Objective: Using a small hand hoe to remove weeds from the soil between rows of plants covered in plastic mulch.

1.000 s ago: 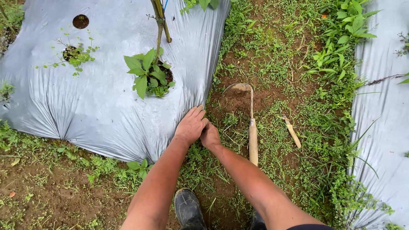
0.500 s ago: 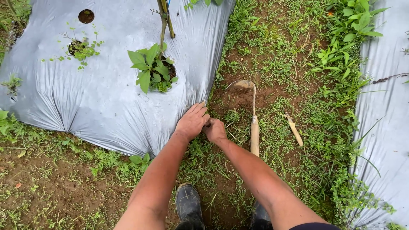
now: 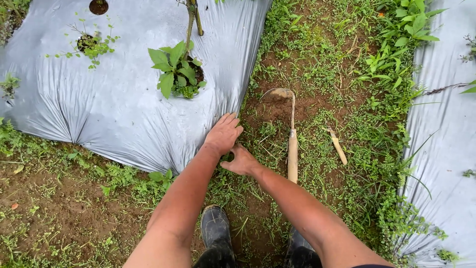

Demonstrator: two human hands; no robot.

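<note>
So the weeds at the sheet's edge point(image 3: 233, 159) are sitting right at the near right corner of the grey plastic mulch sheet point(image 3: 114, 114), and that's where I'm working both hands. My left hand point(image 3: 224, 133) is lying flat with fingers spread on the sheet's edge, just far-left of my right hand point(image 3: 240, 161), which is curling down into the greenery; can't tell exactly what it's pinching. The hand hoe point(image 3: 291, 144) is lying just right of the right hand, long axis running near-to-far, blade at the far end. A small wooden stick point(image 3: 338, 147) is lying further right.
</note>
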